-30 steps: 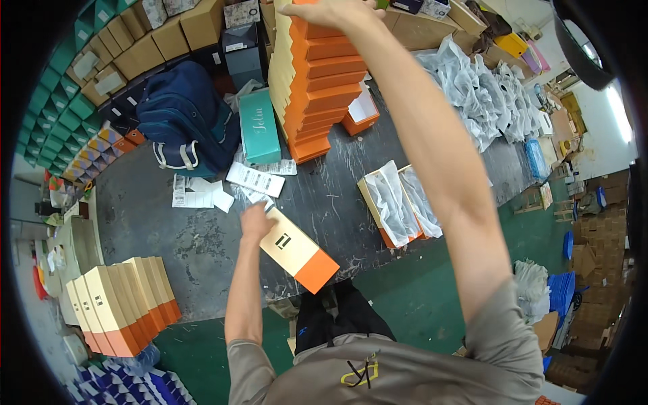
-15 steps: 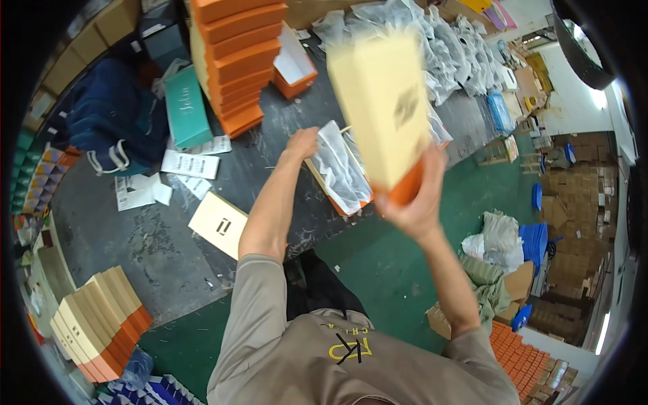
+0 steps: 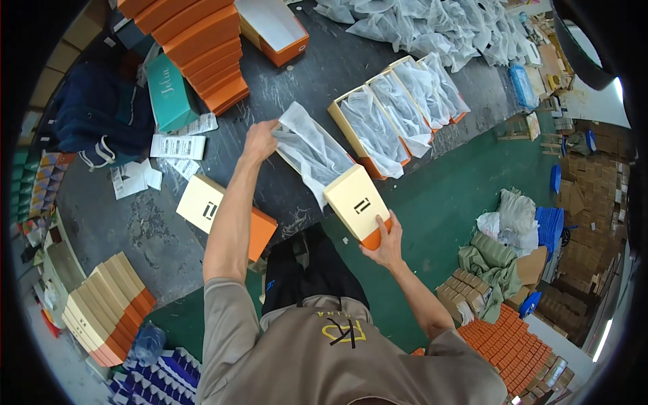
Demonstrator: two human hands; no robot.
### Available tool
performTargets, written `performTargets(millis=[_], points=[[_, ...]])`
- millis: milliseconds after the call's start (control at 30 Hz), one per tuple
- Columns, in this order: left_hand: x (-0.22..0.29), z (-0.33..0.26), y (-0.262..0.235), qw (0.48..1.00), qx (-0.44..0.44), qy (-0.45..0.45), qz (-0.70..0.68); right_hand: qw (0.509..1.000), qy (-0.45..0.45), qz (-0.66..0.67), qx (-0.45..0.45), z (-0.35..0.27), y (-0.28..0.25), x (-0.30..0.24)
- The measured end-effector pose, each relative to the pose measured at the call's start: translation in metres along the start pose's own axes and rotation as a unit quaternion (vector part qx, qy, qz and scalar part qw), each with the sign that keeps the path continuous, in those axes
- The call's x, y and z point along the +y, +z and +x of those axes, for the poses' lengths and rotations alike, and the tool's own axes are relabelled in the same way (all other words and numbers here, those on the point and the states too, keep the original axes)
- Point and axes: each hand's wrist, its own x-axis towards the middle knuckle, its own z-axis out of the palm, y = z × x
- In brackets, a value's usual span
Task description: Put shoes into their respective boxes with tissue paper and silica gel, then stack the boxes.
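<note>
My right hand (image 3: 387, 241) grips the orange end of a cream box lid (image 3: 353, 201), thumb on top. The lid is tilted over the near end of an open shoebox (image 3: 341, 156). White tissue paper (image 3: 309, 150) covers what lies in that box and hangs over its side. At the box's far left corner, my left hand (image 3: 261, 140) is closed on the edge. To the right stands a row of several open boxes (image 3: 351, 128), each filled with white tissue. A closed cream-and-orange box (image 3: 260, 233) lies by my left forearm, partly hidden by it.
Stacked orange lids (image 3: 202, 57) rise at the far left, beside a teal box (image 3: 169, 94) and paper labels (image 3: 177, 146). Wrapped bundles (image 3: 432, 27) are piled along the back. The dark table's (image 3: 162, 236) front edge runs just before me; cream-and-orange lids (image 3: 111, 307) stand lower left.
My right hand has brought the lid down and toward me, from high over the table to the open box's near end. My left hand stays at the box, which now sits further left in view.
</note>
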Motion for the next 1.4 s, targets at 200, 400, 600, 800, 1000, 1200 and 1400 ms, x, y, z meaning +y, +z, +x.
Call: performTargets(millis=[200,400,600,800,1000,1200,1400], points=[[-0.013,-0.028,-0.019,0.999,-0.025,-0.028,0.01,0.996,-0.056,0.042,0.052,0.071,0.024,-0.048],[-0.022,-0.035,-0.026,0.999,0.005,-0.04,-0.022,0.995,-0.091,0.01,-0.029,0.047,0.018,-0.025],[-0.017,-0.022,-0.041,0.978,-0.079,-0.174,-0.081,0.993,-0.118,0.011,0.021,0.12,0.054,-0.077],[-0.019,-0.022,-0.033,0.969,0.001,-0.227,-0.099,0.993,-0.098,-0.064,0.002,0.182,0.052,-0.137],[-0.028,-0.038,-0.041,0.965,-0.056,-0.246,-0.079,0.993,-0.096,-0.054,-0.045,0.165,0.047,-0.157],[-0.027,-0.083,-0.049,0.978,0.084,-0.147,0.122,0.934,-0.262,0.153,0.187,0.292,-0.12,-0.31],[0.065,-0.117,0.024,0.963,-0.051,0.071,0.254,0.954,-0.065,-0.081,0.283,0.488,-0.222,-0.473]])
